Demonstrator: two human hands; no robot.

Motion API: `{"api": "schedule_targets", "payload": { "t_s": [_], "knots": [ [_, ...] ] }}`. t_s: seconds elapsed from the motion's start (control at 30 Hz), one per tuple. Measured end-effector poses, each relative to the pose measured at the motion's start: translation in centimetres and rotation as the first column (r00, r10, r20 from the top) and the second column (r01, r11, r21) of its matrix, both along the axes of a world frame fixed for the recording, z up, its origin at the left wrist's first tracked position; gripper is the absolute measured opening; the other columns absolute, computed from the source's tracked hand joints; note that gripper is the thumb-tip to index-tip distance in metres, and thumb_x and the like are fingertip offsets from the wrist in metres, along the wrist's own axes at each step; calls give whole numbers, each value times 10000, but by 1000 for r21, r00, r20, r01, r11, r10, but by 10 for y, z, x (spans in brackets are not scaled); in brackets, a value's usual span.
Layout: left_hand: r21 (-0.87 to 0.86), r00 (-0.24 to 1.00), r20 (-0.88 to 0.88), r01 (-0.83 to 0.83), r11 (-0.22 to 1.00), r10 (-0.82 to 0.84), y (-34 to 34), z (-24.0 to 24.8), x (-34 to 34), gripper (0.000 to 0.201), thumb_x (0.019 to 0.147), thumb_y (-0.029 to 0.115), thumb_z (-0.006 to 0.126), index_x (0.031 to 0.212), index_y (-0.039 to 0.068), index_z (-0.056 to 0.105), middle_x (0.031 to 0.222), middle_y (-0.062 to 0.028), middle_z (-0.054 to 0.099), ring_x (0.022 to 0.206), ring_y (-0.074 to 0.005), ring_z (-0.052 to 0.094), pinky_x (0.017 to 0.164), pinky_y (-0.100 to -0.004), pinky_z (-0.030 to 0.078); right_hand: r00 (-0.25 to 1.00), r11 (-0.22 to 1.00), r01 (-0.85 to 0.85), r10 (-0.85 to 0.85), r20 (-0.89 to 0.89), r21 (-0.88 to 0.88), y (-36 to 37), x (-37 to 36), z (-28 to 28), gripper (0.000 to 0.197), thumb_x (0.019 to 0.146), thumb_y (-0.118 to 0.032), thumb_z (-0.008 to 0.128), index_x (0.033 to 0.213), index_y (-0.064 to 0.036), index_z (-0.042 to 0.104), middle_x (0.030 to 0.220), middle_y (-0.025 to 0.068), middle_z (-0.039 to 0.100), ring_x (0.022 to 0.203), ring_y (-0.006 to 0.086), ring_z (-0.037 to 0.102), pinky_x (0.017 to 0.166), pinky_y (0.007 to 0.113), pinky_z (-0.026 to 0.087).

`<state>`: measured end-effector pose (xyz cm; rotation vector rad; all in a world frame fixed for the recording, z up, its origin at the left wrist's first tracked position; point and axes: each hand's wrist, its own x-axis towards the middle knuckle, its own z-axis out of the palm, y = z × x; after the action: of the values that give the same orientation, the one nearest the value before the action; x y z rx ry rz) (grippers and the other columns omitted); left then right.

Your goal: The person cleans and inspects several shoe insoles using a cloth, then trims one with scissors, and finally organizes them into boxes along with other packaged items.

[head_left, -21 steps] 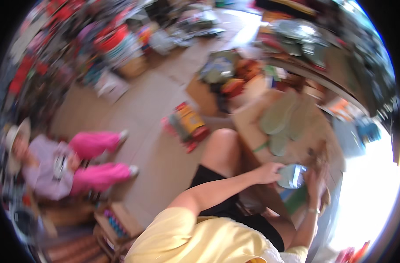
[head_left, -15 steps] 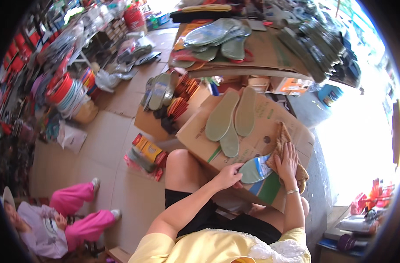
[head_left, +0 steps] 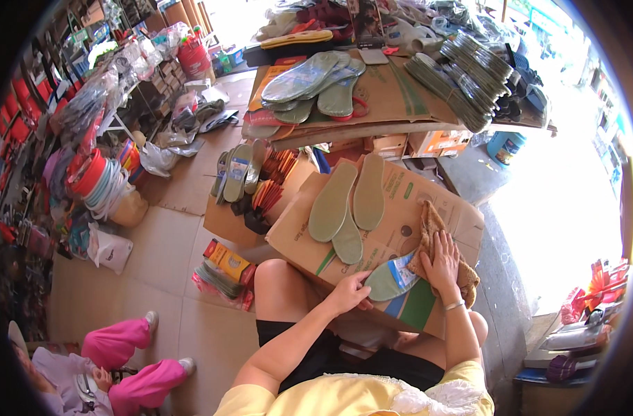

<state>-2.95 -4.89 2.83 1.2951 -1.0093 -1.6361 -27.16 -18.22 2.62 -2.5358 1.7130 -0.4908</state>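
Observation:
On a cardboard box (head_left: 427, 194) in front of me lies a grey-green shoe insole (head_left: 382, 285) with a blue and white label on it. My left hand (head_left: 349, 292) pinches its left end between thumb and fingers. Stretched out flat, my right hand (head_left: 441, 263) presses on a brown cloth (head_left: 431, 220), which covers the insole's right end. Farther back on the same box rest several plain insoles: one at the left (head_left: 332, 201), one at the right (head_left: 369, 193) and one (head_left: 348, 243) partly underneath.
Behind the box, a table (head_left: 379, 83) carries insoles in clear wrap (head_left: 309, 76) and bundled stacks (head_left: 462, 76). A carton (head_left: 223, 222) with upright insoles stands to the left, near a packet pile (head_left: 226, 267). At lower left sits another person in pink trousers (head_left: 122, 340).
The whole view has shifted, so the box and table appear lower and farther left. My left hand still grips the insole, and the right one stays on the cloth.

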Motion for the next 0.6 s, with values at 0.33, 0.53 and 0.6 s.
{"api": "schedule_targets", "payload": {
  "t_s": [0.33,0.53,0.6],
  "knots": [
    [33,1000,-2,22,999,-22,-3,1,1,522,910,61,459,1407,-14,317,897,-154,651,683,-216,680,599,-298,564,1000,1000,-11,11,25,-15,-1,-2,0,659,859,-392,542,1363,8,402,1444,194,355,1365,345,273,1130,458,181],
    [16,999,-44,0,1000,1,-2,-7,0,513,893,59,471,1390,8,352,857,-150,655,648,-212,675,553,-297,557,1000,1000,-3,3,22,-15,0,-1,-1,665,858,-407,538,1365,2,403,1445,188,357,1366,339,275,1130,458,181],
    [18,999,-46,2,1000,-2,-2,-7,0,513,893,58,471,1389,8,353,857,-150,656,650,-212,675,553,-298,558,1000,1000,-4,4,21,-19,0,-1,-1,664,860,-412,533,1364,0,404,1443,187,361,1365,339,278,1129,458,183]
  ]
}}
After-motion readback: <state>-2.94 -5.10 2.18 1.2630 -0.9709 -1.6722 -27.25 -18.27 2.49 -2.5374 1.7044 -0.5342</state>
